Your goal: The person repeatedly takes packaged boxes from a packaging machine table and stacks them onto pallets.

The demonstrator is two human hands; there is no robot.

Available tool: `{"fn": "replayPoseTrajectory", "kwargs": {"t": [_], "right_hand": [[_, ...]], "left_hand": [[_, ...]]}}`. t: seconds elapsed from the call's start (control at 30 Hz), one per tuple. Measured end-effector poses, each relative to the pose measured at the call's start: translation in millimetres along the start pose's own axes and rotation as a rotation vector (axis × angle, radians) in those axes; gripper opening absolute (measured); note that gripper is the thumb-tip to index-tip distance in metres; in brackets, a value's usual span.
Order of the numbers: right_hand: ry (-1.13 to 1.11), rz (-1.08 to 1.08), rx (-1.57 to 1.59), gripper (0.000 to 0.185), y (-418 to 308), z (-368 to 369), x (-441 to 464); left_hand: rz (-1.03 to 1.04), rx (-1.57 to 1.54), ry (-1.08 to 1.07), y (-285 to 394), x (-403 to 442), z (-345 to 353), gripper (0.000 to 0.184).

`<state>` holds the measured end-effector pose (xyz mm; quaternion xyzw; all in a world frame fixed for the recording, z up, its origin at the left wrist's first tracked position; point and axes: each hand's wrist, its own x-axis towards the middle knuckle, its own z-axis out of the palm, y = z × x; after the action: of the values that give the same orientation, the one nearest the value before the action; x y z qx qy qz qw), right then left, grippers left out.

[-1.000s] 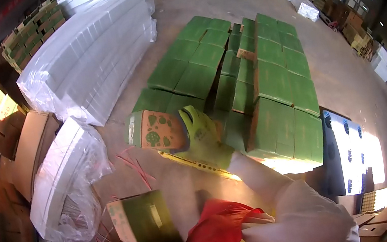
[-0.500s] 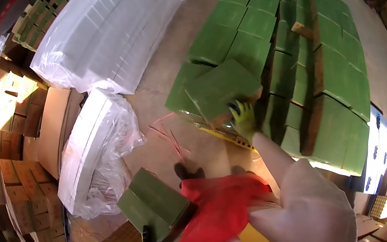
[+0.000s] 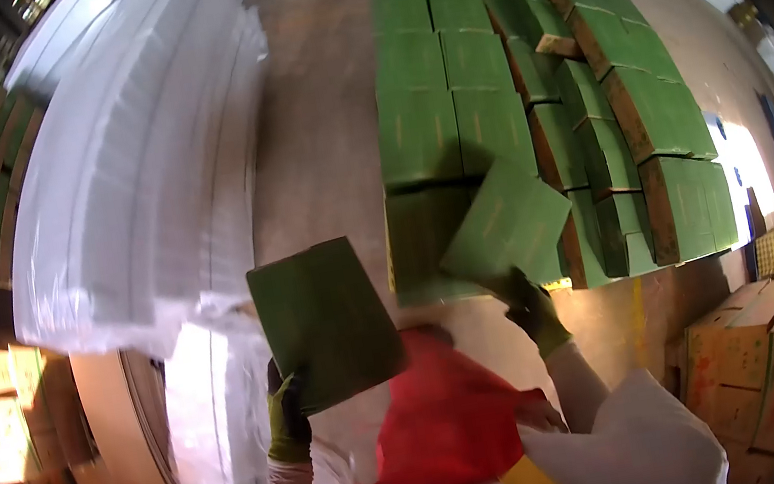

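Wearing a yellow-green and black glove, my left hand (image 3: 287,412) grips the lower left edge of a green box (image 3: 327,322), which is held up in front of the red apron (image 3: 443,405). My right hand (image 3: 532,312), gloved the same way, is at the bottom corner of a second green box (image 3: 508,223). That box lies turned at an angle over the near end of the stacked green boxes (image 3: 416,136). The fingertips of my right hand are partly hidden and dark against the box.
On the left stand long stacks in white plastic wrap (image 3: 134,181), with a smaller wrapped stack (image 3: 206,443) nearer. Brown cartons (image 3: 738,348) stand at the lower right, and more cartons (image 3: 13,403) at the lower left. Bare floor (image 3: 309,102) runs between the stacks.
The view has turned, and the green stack appears more upright. My left hand has raised its box up and forward. The box at my right hand remains over the stack's near end, at a different angle.
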<state>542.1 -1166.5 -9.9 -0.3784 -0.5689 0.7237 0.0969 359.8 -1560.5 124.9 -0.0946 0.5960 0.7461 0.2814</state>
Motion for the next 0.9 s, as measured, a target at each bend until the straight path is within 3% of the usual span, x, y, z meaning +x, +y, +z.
{"fn": "replayPoseTrajectory", "kwargs": {"t": [0.07,0.17,0.23,0.3,0.33,0.4,0.47,0.57,0.63,0.7,0.77,0.9], "right_hand": [[-0.01,0.079,0.025,0.042,34.3,-31.0,5.0],[0.271,0.34,0.123,0.042,-53.0,19.2,-1.3],[0.185,0.16,0.134,0.044,-0.8,-9.6,12.8],[0.236,0.239,0.188,0.049,-36.2,11.2,11.0],[0.272,0.286,0.202,0.051,-51.0,22.4,4.9],[0.359,0.293,0.22,0.056,-75.9,42.8,0.7],[0.489,0.227,0.222,0.059,-110.2,71.9,6.1],[0.511,-0.074,0.236,0.058,-102.3,88.0,43.4],[0.603,-0.007,0.387,0.056,-138.3,112.3,99.2],[0.594,-0.123,0.712,0.046,-186.7,133.6,180.6],[0.675,-0.551,-0.485,0.055,-221.9,142.2,276.7],[0.716,-0.606,-0.555,0.078,-315.6,145.7,496.9]], "left_hand": [[0.025,0.026,-0.109,24.1,73.3,1.6,0.048],[-0.039,-0.025,-0.208,57.5,167.5,14.4,0.049],[-0.158,-0.103,-0.2,77.1,218.9,20.6,0.045],[-0.184,-0.017,-0.171,103.4,265.3,27.9,0.044],[0.035,0.467,-0.318,114.4,282.5,16.8,0.043],[-0.155,0.231,-0.341,124.2,342.5,4.8,0.041],[-0.395,-0.065,-0.263,165.8,370.0,51.1,0.038],[-0.341,-0.031,-0.298,202.1,435.2,78.4,0.039],[-0.389,0.025,-0.368,229.8,486.3,104.7,0.04],[-0.387,0.027,-0.468,244.4,558.1,108.9,0.039],[-0.32,0.174,-0.546,284.0,598.4,161.0,0.038],[-0.361,0.273,-0.731,319.4,758.8,238.3,0.037]]}}
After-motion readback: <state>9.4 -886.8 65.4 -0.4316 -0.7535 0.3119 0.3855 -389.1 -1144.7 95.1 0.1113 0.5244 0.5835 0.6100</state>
